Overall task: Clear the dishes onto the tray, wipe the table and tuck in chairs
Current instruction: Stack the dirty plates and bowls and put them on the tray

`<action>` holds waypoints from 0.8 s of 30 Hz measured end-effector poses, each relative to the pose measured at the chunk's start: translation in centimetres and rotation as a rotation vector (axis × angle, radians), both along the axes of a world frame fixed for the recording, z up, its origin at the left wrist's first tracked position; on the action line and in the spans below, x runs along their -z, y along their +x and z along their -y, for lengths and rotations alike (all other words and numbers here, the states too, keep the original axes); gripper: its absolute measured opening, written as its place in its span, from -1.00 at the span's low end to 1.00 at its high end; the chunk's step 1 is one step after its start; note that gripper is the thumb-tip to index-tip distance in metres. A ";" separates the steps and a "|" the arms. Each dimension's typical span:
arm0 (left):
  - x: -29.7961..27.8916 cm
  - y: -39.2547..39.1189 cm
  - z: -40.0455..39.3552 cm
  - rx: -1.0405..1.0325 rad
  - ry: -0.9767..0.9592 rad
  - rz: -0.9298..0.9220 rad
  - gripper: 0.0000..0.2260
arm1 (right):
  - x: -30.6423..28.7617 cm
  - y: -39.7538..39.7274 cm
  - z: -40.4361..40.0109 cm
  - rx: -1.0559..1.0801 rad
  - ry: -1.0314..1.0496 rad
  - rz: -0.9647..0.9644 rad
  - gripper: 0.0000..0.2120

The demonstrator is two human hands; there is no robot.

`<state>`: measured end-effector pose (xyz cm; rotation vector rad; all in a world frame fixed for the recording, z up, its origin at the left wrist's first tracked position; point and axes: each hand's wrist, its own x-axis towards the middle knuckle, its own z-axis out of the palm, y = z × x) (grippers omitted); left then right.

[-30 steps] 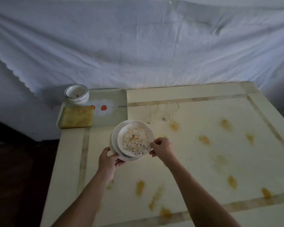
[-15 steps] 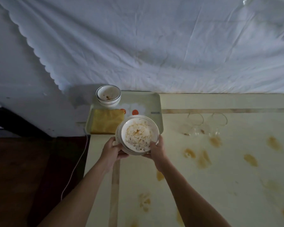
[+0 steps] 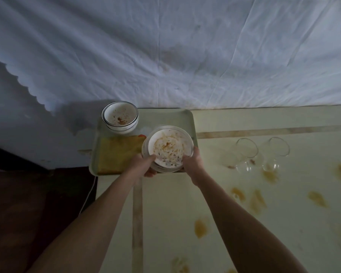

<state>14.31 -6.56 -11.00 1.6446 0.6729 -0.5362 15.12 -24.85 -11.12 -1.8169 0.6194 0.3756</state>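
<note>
Both hands hold a stack of dirty white plates (image 3: 169, 146) smeared with rice and orange sauce, over the right part of the pale green tray (image 3: 165, 117). My left hand (image 3: 144, 164) grips the stack's near left rim, my right hand (image 3: 192, 162) the near right rim. I cannot tell whether the stack touches the tray. On the tray's far left corner stand stacked white bowls (image 3: 120, 117) with dark rim lines. A folded yellow cloth (image 3: 118, 154) lies on the tray's left side.
Two clear glasses (image 3: 246, 152) (image 3: 279, 150) stand on the cream table (image 3: 244, 213) right of the tray. Orange sauce stains (image 3: 200, 227) dot the tabletop. A white sheet (image 3: 185, 56) hangs behind. A white cable (image 3: 88, 198) runs down over the dark floor at left.
The plates, held in both hands, have moved left and away from me, from above the table to above the tray. The view has shifted left with them.
</note>
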 end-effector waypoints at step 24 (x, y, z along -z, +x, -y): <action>-1.6 5.1 2.5 0.079 0.295 0.185 -0.58 | -3.2 4.7 1.0 -0.224 -0.353 0.160 -0.62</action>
